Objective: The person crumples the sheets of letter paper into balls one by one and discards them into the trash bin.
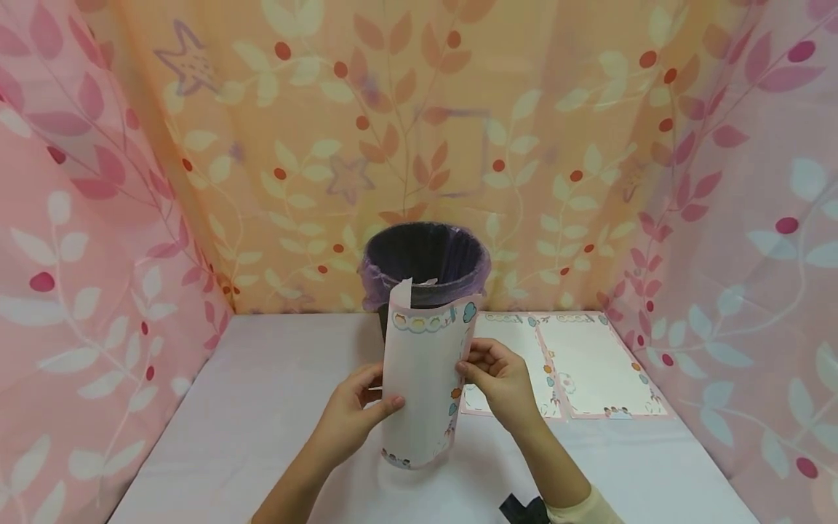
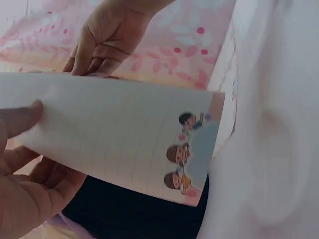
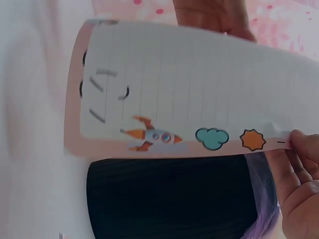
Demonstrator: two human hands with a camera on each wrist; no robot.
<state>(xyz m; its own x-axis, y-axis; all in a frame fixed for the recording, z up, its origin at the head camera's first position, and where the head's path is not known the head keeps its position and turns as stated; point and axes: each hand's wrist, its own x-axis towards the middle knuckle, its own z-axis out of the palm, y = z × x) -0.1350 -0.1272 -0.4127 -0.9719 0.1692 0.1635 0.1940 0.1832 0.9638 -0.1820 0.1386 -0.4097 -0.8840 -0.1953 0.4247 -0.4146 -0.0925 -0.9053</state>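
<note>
A white sheet of decorated paper [image 1: 422, 386] with a pink printed border stands upright between the two hands, bowed into a curve. Its top left corner folds over. The left hand [image 1: 353, 415] pinches the left edge, thumb across the front and fingers behind. On the right edge, higher up, the right hand [image 1: 500, 378] pinches with thumb and fingertips. In the right wrist view a printed rocket, a cloud and an orange shape run along the border of the paper [image 3: 199, 89]. Small printed children show at the lower end of the paper [image 2: 114, 124] in the left wrist view.
A black bin [image 1: 419, 251] lined with a purple bag stands behind the paper, partly hidden by it. Two similar sheets lie side by side at the right, the outer sheet [image 1: 596, 364] fully visible. A black object [image 1: 524, 509] shows at the front edge. Patterned curtains [image 1: 406, 109] enclose the white table [image 1: 262, 407].
</note>
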